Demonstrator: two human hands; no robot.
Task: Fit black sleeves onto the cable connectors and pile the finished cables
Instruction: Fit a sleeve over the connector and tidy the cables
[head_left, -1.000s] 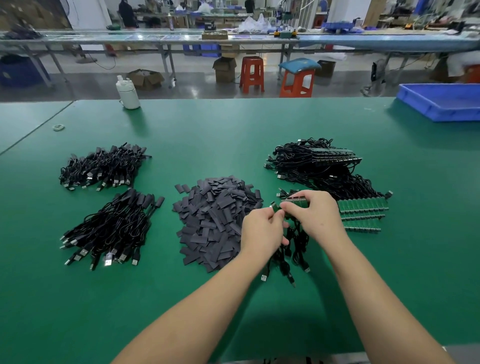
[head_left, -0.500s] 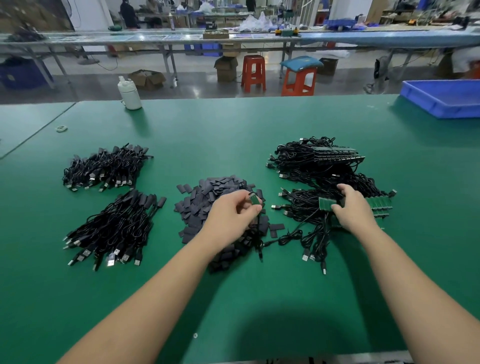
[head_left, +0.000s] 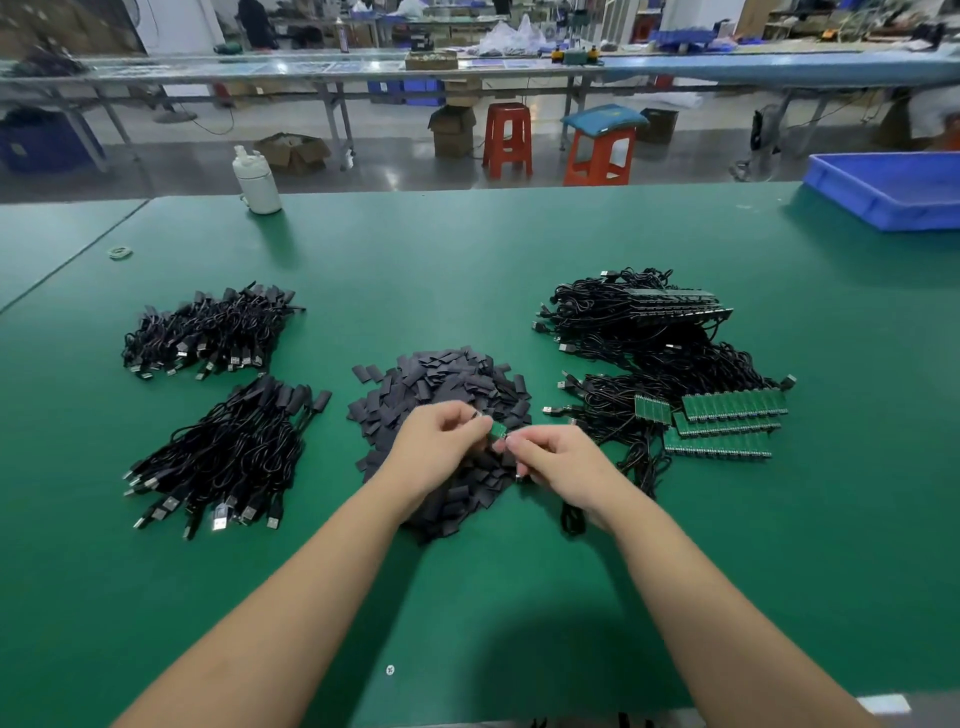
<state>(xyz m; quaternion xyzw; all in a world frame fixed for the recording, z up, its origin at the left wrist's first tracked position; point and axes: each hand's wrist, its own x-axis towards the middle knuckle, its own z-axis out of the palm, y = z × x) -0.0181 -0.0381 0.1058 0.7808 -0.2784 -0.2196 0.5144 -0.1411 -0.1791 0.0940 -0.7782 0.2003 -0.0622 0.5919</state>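
— On the green table (head_left: 467, 260), what lies in front of you, biggest first?

— On your right sits the unfinished cable heap (head_left: 649, 353), with rows of green boards (head_left: 727, 421) along its near edge. On your left are two finished cable piles, the near one (head_left: 223, 457) and the far one (head_left: 208, 332), apart from each other. Dead centre is the mound of black sleeves (head_left: 441, 384).

— And your hands?

— Both hover over the near side of that mound, close together. Your left hand (head_left: 436, 447) pinches a small green connector board (head_left: 498, 429) at its fingertips. Your right hand (head_left: 566, 467) has its fingers curled, with thumb and forefinger closed just beside the board; I cannot tell what they grip. A black cable (head_left: 571, 517) trails out below your right wrist.

— Anything further off?

— A blue bin (head_left: 893, 197) at the far right edge, a white bottle (head_left: 257, 182) at the far left.
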